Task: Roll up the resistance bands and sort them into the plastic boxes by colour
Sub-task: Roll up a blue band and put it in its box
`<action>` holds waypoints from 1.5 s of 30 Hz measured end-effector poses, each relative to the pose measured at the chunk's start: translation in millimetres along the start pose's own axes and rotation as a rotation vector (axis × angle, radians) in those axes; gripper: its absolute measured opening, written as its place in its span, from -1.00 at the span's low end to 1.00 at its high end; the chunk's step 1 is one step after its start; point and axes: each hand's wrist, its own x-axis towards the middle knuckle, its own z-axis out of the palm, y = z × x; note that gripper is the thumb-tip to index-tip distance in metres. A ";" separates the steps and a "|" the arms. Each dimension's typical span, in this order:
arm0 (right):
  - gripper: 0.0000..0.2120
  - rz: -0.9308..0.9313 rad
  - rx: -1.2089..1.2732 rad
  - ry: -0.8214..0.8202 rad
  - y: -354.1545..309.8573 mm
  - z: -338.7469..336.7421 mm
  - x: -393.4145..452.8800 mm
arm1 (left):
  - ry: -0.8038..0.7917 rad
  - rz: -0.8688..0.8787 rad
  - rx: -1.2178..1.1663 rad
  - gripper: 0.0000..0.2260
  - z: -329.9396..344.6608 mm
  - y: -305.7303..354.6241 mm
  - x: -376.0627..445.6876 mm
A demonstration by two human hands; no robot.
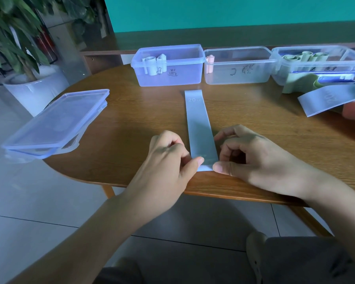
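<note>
Pale-blue band (199, 128) lies flat between both hands, left (168, 156) and right (248, 158) pinching its near end.

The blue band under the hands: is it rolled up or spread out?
Spread flat along the table; only the blue band's near end is turned up, pinched by both thumbs.

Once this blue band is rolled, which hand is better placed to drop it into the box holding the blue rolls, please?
Probably the left hand: the blue-roll box stands left of the blue band.
</note>
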 end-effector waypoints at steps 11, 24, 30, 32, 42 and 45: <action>-0.89 -0.065 0.086 -0.022 -2.7 2.4 2.4 | 0.023 0.176 -0.162 -0.95 -2.1 1.4 2.9; -0.91 -0.247 -0.086 0.131 7.6 9.0 -1.2 | 0.023 0.223 -0.077 -0.88 0.3 -9.9 1.2; -0.77 -0.315 -0.167 0.172 9.6 10.4 -6.1 | 0.053 0.233 -0.078 -0.74 1.7 -10.8 2.3; -0.78 -0.335 -0.152 0.169 9.3 10.3 -6.6 | 0.051 0.247 -0.063 -0.71 1.8 -10.9 2.2; -0.84 -0.344 -0.101 0.160 9.9 12.6 -0.8 | 0.032 0.184 -0.174 -0.72 -3.5 -11.0 1.1; -0.81 -0.321 -0.123 0.183 9.7 13.9 -1.5 | 0.042 0.177 -0.156 -0.84 -3.0 -8.6 1.5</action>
